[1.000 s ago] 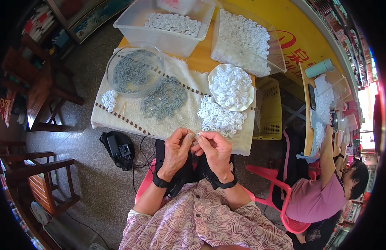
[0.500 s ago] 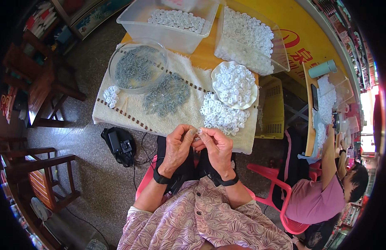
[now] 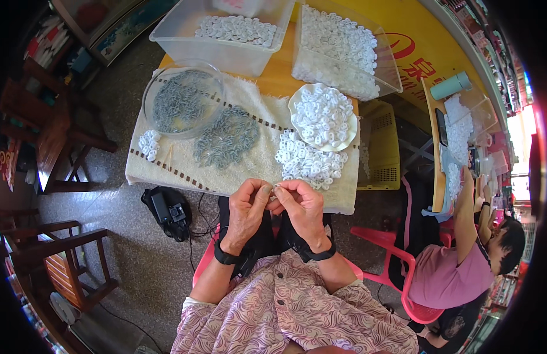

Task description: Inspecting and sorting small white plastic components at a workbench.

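My left hand (image 3: 250, 206) and my right hand (image 3: 300, 207) meet just off the table's front edge, fingers pinched together. Between the fingertips is a small white plastic piece (image 3: 276, 187), mostly covered by the thumbs. Right beyond my right hand lies a loose pile of white plastic ring-like pieces (image 3: 307, 165). A scalloped dish (image 3: 352, 134) heaped with the same pieces stands against that pile. Farther left, thin grey metal wire pieces (image 3: 227, 137) are spread on the cream towel (image 3: 185, 162), beside a clear round bowl (image 3: 146, 106) holding more of them.
Two clear bins, one at back left (image 3: 226, 54) and one at back right (image 3: 397, 82), hold white pieces. A small white cluster (image 3: 149, 145) sits at the towel's left. A yellow crate (image 3: 387, 153) stands right of the table. Another person (image 3: 450, 271) sits at a side table. A black bag (image 3: 167, 212) lies on the floor.
The view has shifted slightly, so the table and its contents appear a little farther left. Both hands stay pinched together, their fingers slightly re-angled around the small white piece.
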Demonstrator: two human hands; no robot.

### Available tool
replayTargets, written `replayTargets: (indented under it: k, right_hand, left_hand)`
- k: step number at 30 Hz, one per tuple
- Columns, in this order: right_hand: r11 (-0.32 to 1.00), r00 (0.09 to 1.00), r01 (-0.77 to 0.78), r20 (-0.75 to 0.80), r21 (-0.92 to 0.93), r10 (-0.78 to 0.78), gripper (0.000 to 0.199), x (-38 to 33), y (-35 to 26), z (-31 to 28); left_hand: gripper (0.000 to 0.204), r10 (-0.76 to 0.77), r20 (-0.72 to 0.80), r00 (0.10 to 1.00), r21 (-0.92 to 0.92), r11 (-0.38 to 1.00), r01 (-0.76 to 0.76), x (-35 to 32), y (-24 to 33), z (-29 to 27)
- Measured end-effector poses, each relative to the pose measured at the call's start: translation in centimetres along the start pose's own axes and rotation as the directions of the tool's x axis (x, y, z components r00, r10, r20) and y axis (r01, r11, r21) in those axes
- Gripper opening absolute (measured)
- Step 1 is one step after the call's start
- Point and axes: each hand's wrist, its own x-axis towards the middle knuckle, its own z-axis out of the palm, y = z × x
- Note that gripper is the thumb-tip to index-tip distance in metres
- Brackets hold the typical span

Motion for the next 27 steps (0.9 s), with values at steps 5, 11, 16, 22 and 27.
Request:
replayTargets:
  k: [5,11,16,22,27]
  right_hand:
    - [0.999,0.999,0.039,-0.01,-0.022,-0.039,0.013,-0.03,0.32,-0.1]
    - [0.993,0.997,0.077,-0.023,-0.091,-0.079,0.01,-0.08,0.26,0.09]
    - [0.987,0.994,0.109,-0.009,-0.118,-0.11,0.006,-0.15,0.26,0.23]
    - [0.987,0.995,0.101,-0.004,-0.126,-0.102,0.008,0.09,0.76,0.23]
    - [0.99,0.998,0.055,0.04,-0.132,-0.05,0.01,0.37,0.87,-0.34]
  left_hand:
    - [0.013,-0.033,0.032,0.999,0.008,0.999,0.033,-0.2,-0.01,0.06]
    - [0.013,0.003,-0.025,1.0,-0.005,1.0,-0.003,-0.2,-0.31,0.55]
    - [0.012,0.048,-0.049,0.998,0.046,0.998,-0.046,-0.12,-0.74,0.59]
    - [0.011,0.092,-0.068,0.993,0.115,0.99,-0.084,-0.26,-0.73,0.85]
    - [0.012,0.042,-0.048,0.998,0.133,0.99,-0.036,-0.03,-0.98,0.58]
